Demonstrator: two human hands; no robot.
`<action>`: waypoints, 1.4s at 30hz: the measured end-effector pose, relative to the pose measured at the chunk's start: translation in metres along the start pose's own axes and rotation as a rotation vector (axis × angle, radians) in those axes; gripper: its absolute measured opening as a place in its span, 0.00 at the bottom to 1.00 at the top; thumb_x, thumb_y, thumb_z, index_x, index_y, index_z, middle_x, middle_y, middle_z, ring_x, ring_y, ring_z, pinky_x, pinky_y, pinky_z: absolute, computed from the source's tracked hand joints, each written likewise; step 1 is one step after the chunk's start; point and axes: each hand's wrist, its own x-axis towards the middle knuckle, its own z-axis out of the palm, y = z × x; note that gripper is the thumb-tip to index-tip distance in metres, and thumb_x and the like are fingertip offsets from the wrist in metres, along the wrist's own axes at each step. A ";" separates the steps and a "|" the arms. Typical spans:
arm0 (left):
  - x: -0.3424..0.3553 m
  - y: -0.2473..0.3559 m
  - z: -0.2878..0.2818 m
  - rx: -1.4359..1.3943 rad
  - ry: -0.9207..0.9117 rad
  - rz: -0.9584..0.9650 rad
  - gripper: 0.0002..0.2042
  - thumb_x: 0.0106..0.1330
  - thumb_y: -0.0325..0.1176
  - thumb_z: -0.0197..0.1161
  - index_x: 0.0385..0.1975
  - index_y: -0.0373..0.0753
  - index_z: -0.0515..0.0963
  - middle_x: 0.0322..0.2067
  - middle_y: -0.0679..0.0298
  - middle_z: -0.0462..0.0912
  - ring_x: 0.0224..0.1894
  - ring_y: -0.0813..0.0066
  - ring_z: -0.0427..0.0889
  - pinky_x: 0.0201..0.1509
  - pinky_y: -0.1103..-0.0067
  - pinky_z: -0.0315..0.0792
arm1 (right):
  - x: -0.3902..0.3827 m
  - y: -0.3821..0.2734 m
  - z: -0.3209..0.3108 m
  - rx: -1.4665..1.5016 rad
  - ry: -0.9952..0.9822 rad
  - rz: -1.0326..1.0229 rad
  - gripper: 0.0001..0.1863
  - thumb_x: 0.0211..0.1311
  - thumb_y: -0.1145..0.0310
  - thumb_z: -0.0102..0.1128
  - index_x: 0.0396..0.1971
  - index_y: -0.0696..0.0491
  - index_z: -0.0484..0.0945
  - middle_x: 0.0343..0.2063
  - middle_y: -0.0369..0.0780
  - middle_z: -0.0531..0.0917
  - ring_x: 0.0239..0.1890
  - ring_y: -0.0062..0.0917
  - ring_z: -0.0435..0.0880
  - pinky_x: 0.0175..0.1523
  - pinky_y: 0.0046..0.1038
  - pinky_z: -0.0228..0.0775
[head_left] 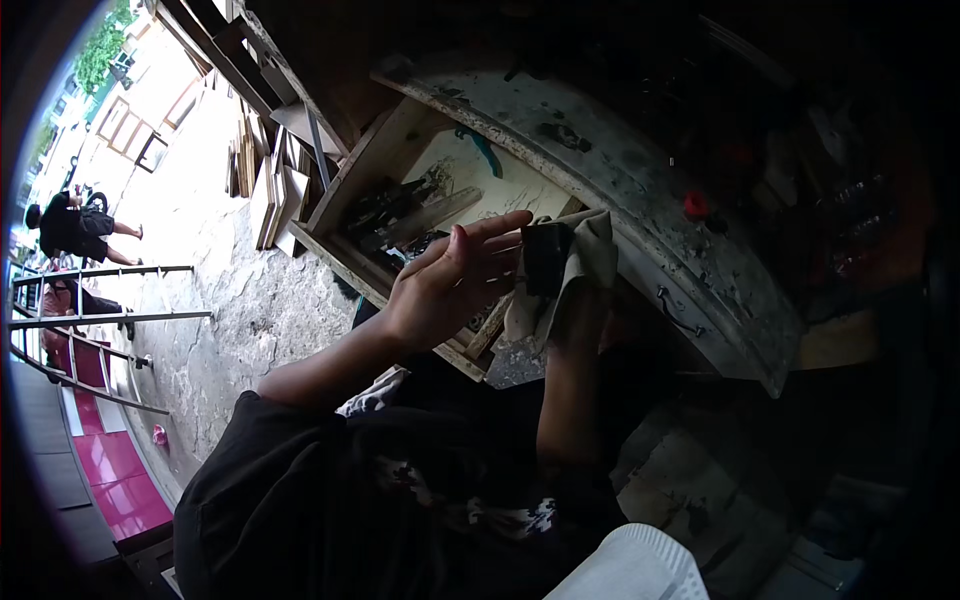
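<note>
My left hand (445, 275) is stretched out over an open wooden drawer (345, 185), palm turned up, fingers extended and thumb apart. Its fingertips come close to a small dark block-shaped object (546, 260); whether they touch it I cannot tell. A pale, creased cloth (592, 250) wraps round the side of that object. My right hand (582, 308) grips the cloth and the dark object together, its fingers mostly hidden behind them. Inside the drawer lie pliers with teal handles (482, 150) and a heap of dark tools (395, 215).
Beyond the drawer runs a worn, stained benchtop (570, 120) with a red cap-like piece (695, 207) on it. Wooden boards (275, 195) lean at the left. Farther left are a metal ladder (110, 320), pink panels (120, 470) and people (75, 225) on the rough ground.
</note>
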 end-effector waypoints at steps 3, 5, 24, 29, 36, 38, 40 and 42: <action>0.007 -0.004 0.007 0.023 -0.013 0.010 0.31 0.82 0.50 0.36 0.73 0.31 0.56 0.68 0.48 0.66 0.70 0.56 0.67 0.75 0.61 0.58 | -0.002 -0.009 0.001 0.048 0.035 -0.018 0.26 0.68 0.69 0.63 0.62 0.59 0.68 0.53 0.45 0.79 0.50 0.28 0.84 0.53 0.28 0.82; 0.011 -0.001 0.009 0.100 -0.026 0.030 0.29 0.82 0.47 0.39 0.72 0.31 0.57 0.67 0.48 0.68 0.69 0.59 0.69 0.74 0.63 0.60 | -0.001 -0.015 0.004 0.064 -0.009 -0.035 0.25 0.68 0.70 0.63 0.62 0.59 0.68 0.53 0.45 0.79 0.50 0.27 0.84 0.53 0.27 0.81; -0.010 0.007 0.037 1.149 -0.119 0.255 0.25 0.79 0.31 0.42 0.73 0.26 0.55 0.46 0.40 0.82 0.48 0.59 0.87 0.55 0.72 0.76 | -0.025 -0.015 0.011 -1.311 0.007 -0.933 0.36 0.58 0.67 0.70 0.64 0.63 0.66 0.57 0.49 0.76 0.59 0.35 0.79 0.62 0.37 0.74; -0.005 0.013 0.033 1.148 -0.155 0.259 0.25 0.78 0.30 0.44 0.72 0.26 0.57 0.26 0.49 0.82 0.29 0.58 0.87 0.40 0.71 0.77 | -0.008 0.005 0.024 -1.100 0.222 -1.037 0.27 0.58 0.62 0.71 0.54 0.61 0.75 0.46 0.46 0.82 0.50 0.36 0.83 0.54 0.35 0.77; -0.016 0.003 0.027 1.193 -0.116 0.207 0.26 0.77 0.30 0.48 0.73 0.29 0.57 0.36 0.46 0.85 0.30 0.65 0.87 0.40 0.73 0.78 | -0.003 -0.001 0.001 -1.006 0.062 -0.534 0.26 0.61 0.62 0.67 0.54 0.59 0.73 0.48 0.46 0.80 0.50 0.36 0.83 0.55 0.34 0.76; -0.016 0.002 0.028 1.110 -0.073 0.136 0.27 0.76 0.29 0.50 0.73 0.30 0.57 0.35 0.47 0.85 0.30 0.64 0.87 0.41 0.73 0.78 | -0.006 0.006 0.004 -0.909 0.130 -0.500 0.26 0.56 0.65 0.71 0.53 0.58 0.75 0.46 0.47 0.82 0.49 0.38 0.84 0.54 0.34 0.77; -0.014 0.006 0.031 1.124 -0.083 0.106 0.27 0.75 0.27 0.51 0.73 0.30 0.58 0.35 0.48 0.85 0.31 0.63 0.88 0.42 0.72 0.78 | -0.011 0.006 0.006 -0.845 0.122 -0.429 0.29 0.54 0.66 0.73 0.54 0.58 0.74 0.47 0.47 0.81 0.50 0.38 0.84 0.55 0.35 0.77; -0.014 0.014 0.033 1.224 -0.136 0.118 0.27 0.74 0.26 0.52 0.72 0.30 0.58 0.37 0.48 0.85 0.35 0.63 0.88 0.45 0.72 0.78 | -0.016 0.001 0.007 -0.917 0.038 -0.464 0.30 0.53 0.66 0.74 0.55 0.58 0.73 0.48 0.47 0.81 0.51 0.38 0.83 0.55 0.36 0.77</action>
